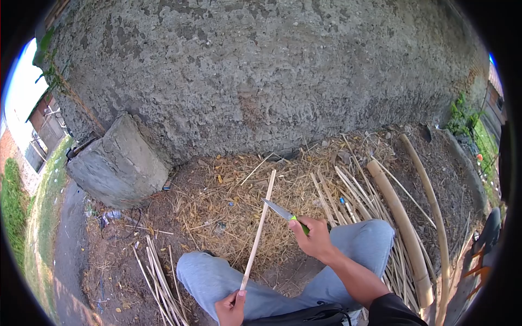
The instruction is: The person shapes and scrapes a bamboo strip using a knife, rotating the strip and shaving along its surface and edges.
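My left hand [231, 308] is closed around the lower end of a pale bamboo strip [260, 233], low in front of my lap. The strip slants up and slightly right, its far end above the straw-covered ground. In my right hand [314, 237] is a knife [280, 211] with a green handle. Its blade points up and left, and the tip meets or overlaps the strip in its upper half; whether it touches cannot be told. My bent legs in light blue jeans [209, 277] lie below both hands.
Split bamboo strips [356, 190] and a thick bamboo pole [399, 228] lie on the right, beside a curved pole [429, 201]. More thin strips [157, 288] rest at lower left. A concrete block [122, 163] stands before the rough wall [261, 70]. Dry shavings [217, 217] cover the ground.
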Tool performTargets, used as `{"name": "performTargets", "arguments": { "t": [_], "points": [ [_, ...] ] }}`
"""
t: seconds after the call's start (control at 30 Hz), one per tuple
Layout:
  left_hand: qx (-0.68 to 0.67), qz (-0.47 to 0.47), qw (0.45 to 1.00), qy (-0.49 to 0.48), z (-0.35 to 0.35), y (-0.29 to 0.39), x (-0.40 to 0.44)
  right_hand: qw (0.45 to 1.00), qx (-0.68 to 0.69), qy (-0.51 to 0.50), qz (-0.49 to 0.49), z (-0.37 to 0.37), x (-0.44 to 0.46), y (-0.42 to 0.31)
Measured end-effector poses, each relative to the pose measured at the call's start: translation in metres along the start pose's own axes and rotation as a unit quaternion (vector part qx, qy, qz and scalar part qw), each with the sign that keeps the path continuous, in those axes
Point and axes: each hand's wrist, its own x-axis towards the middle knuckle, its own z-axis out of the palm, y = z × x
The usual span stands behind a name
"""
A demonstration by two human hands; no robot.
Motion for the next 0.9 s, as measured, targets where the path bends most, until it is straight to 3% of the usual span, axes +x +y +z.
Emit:
{"name": "performTargets", "arguments": {
  "t": [0.13, 0.23, 0.3, 0.43, 0.5, 0.53, 0.57, 0.63, 0.7, 0.87, 0.9],
  "points": [
    [0.005, -0.006, 1.0, -0.002, -0.002, -0.006, -0.001, 1.0, -0.008, -0.001, -0.001, -0.003, 0.001, -0.002],
    [0.078, 0.043, 0.995, -0.043, -0.016, -0.015, -0.001, 0.998, -0.012, 0.051, -0.042, -0.012, 0.007, -0.001],
    [0.142, 0.117, 0.98, -0.076, -0.029, -0.015, -0.007, 0.974, -0.034, 0.211, -0.077, -0.031, 0.016, 0.005],
    [0.177, 0.167, 0.969, -0.04, -0.039, -0.017, -0.015, 0.92, 0.117, 0.371, -0.047, -0.092, 0.025, 0.006],
    [0.244, 0.247, 0.934, -0.082, -0.041, -0.006, -0.013, 0.895, 0.151, 0.416, -0.052, -0.123, 0.018, -0.015],
    [0.243, 0.248, 0.934, -0.083, -0.039, -0.002, -0.01, 0.886, 0.108, 0.449, -0.041, -0.139, 0.013, -0.031],
    [0.223, 0.277, 0.924, -0.143, -0.036, 0.001, -0.007, 0.873, 0.063, 0.483, -0.027, -0.153, 0.005, -0.044],
    [0.201, 0.31, 0.906, -0.206, -0.027, 0.015, -0.002, 0.856, -0.029, 0.515, -0.041, -0.18, -0.014, -0.05],
    [0.247, 0.245, 0.884, -0.312, -0.021, 0.031, -0.002, 0.856, -0.03, 0.516, -0.028, -0.201, -0.04, -0.063],
    [0.271, 0.224, 0.87, -0.346, -0.016, 0.024, 0.011, 0.858, -0.044, 0.511, -0.026, -0.228, -0.074, -0.082],
    [0.27, 0.211, 0.876, -0.338, -0.017, 0.023, 0.011, 0.875, 0.07, 0.475, -0.05, -0.245, -0.09, -0.068]
  ]
}}
